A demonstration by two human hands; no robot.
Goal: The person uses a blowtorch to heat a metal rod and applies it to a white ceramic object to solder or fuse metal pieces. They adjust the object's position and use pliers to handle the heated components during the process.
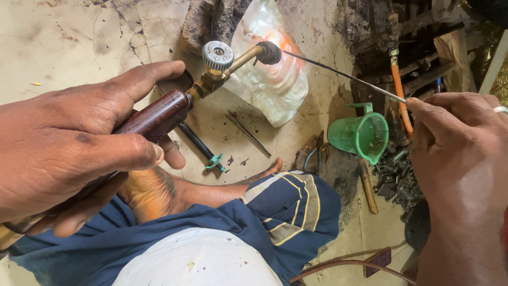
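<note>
The brass torch (211, 79) lies slantwise across the middle of the view, its dark red-brown handle (156, 116) low at the left, its grey round valve knob (217, 54) above the brass neck, its dark nozzle (270, 52) against a white shell-like piece (272, 79) on the floor; an orange glow shows on that piece just beside the nozzle; the left hand (69, 148) is wrapped around the handle, fingers closed on it, forefinger stretched along the top; the right hand (460, 153) pinches a thin metal rod (344, 76) between fingertips, the rod's far end meeting the nozzle; a ring sits on one finger; below the rod stands a green plastic cup (362, 136); beside it lie a heap of small metal parts (397, 177), pliers (313, 153) and tweezers (248, 132); nearest the camera are the person's folded legs in blue cloth (286, 212).
</note>
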